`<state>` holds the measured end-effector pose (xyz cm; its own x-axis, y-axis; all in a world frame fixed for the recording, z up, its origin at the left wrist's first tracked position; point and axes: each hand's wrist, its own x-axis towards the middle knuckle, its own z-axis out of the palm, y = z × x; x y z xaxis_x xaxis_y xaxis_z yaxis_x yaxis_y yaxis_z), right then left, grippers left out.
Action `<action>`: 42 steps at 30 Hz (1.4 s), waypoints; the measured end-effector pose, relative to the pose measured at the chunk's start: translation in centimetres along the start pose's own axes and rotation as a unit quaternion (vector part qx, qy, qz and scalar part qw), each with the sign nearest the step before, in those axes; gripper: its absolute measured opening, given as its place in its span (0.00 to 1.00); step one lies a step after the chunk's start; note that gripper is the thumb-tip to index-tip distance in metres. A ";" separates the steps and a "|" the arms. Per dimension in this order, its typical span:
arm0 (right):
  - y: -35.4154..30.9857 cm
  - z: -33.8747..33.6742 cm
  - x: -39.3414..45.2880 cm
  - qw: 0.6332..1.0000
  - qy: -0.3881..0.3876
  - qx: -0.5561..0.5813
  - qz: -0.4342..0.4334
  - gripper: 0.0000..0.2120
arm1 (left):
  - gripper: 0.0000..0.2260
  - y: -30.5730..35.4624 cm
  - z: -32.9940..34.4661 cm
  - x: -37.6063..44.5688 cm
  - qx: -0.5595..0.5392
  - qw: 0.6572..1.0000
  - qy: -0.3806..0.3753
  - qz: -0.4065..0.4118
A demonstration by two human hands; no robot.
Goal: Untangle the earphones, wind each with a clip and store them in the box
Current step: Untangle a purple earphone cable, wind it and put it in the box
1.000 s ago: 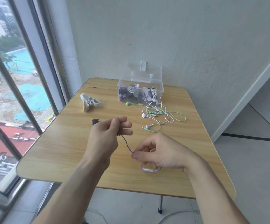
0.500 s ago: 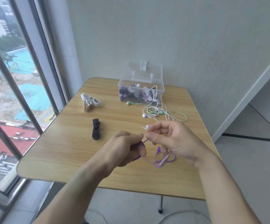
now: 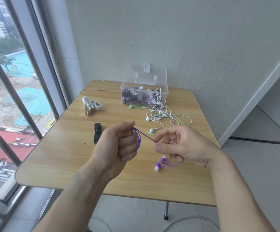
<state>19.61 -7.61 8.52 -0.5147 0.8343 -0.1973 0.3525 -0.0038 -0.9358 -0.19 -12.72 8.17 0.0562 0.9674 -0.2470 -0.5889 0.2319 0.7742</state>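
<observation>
My left hand [image 3: 117, 144] is a fist with loops of the purple earphone cable [image 3: 137, 137] wound round its fingers. My right hand [image 3: 177, 144] pinches the same cable just to the right, and the two purple earbuds [image 3: 160, 163] hang below it over the table. A black clip [image 3: 97, 135] lies on the table behind my left hand. White and green earphones [image 3: 162, 115] lie tangled in front of the clear box [image 3: 144, 95], whose lid stands open and which holds wound earphones.
Several white and beige clips [image 3: 91, 106] sit at the back left of the wooden table [image 3: 65, 148]. A window runs along the left, a wall stands behind the box. A cable lies on the floor under the table.
My left hand rose and closed into a fist with more purple cable looped round it. My right hand moved right along the cable, and the earbuds now dangle below it.
</observation>
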 end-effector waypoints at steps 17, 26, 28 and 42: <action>3.7 -6.5 -0.4 0.882 0.446 -0.122 0.091 0.05 | 0.16 0.9 -3.3 1.6 -0.016 0.991 0.128 0.023; 0.5 -0.6 -0.1 0.980 0.133 -0.142 -0.029 0.24 | 0.20 -0.1 -1.7 0.8 0.225 0.973 0.008 -0.048; -0.2 1.4 0.5 0.987 0.114 -0.043 -0.108 0.15 | 0.20 -0.4 -1.1 0.5 0.244 0.968 -0.004 -0.055; 0.0 3.9 1.7 0.997 0.042 -0.028 -0.065 0.07 | 0.18 0.5 -0.8 0.0 -0.028 0.995 0.083 -0.053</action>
<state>15.65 -8.38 7.03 -0.4930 0.8687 -0.0477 0.3316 0.1369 -0.9334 -1.09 -12.69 8.12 -0.0103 0.9066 -0.4219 -0.6310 0.3214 0.7061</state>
